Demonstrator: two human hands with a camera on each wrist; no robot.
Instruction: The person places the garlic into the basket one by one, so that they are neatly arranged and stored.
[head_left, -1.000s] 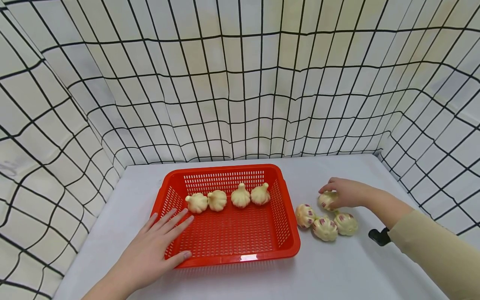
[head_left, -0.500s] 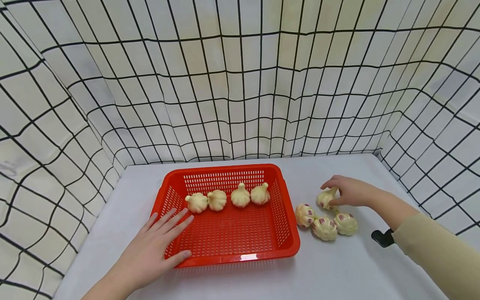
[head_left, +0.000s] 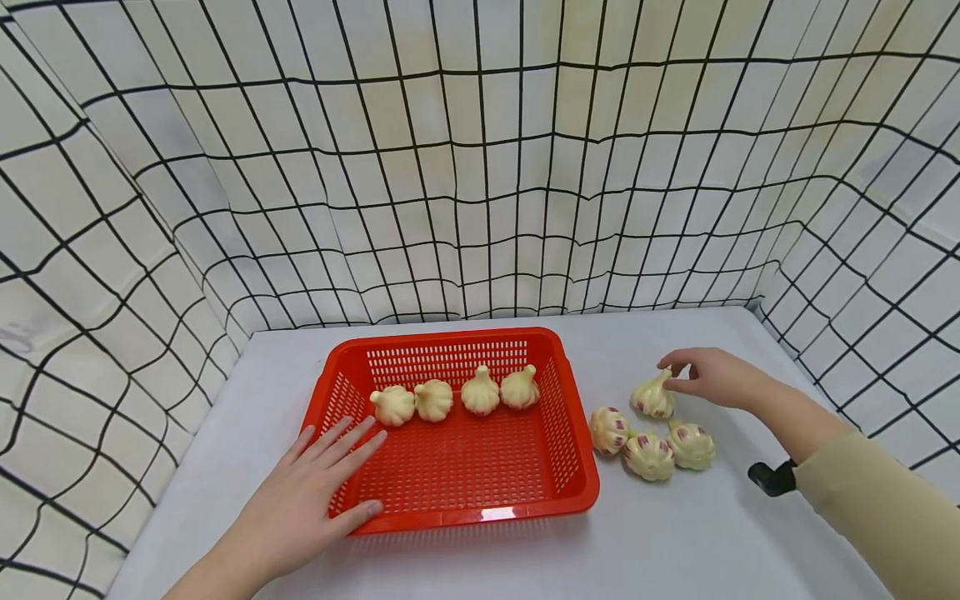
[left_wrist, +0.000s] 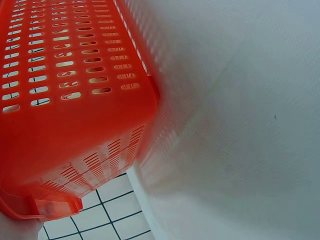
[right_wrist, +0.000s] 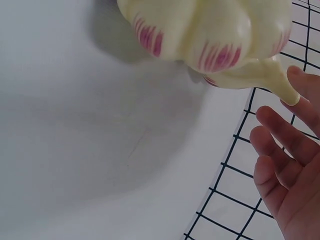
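Note:
My left hand lies with fingers spread over the front left corner of a red plastic basket, thumb along the front rim. On the right, the thumb and a finger of my right hand pinch the stem of a garlic bulb with purple streaks, the other fingers loosely bent. The right wrist view has the stem between thumb and fingertip, its bulb mostly behind a nearer garlic bulb. Several plain cream garlic bulbs sit in a row at the basket's back.
Between the basket and my right arm, three more purple-streaked garlic bulbs lie grouped on the white tabletop. White walls with a black grid rise behind and at both sides. A dark strap piece hangs by the right sleeve.
My right hand has drawn back slightly up and right, from over the bulb to its stem. That bulb now shows more fully, its stem tilted toward the hand. The left hand stays put.

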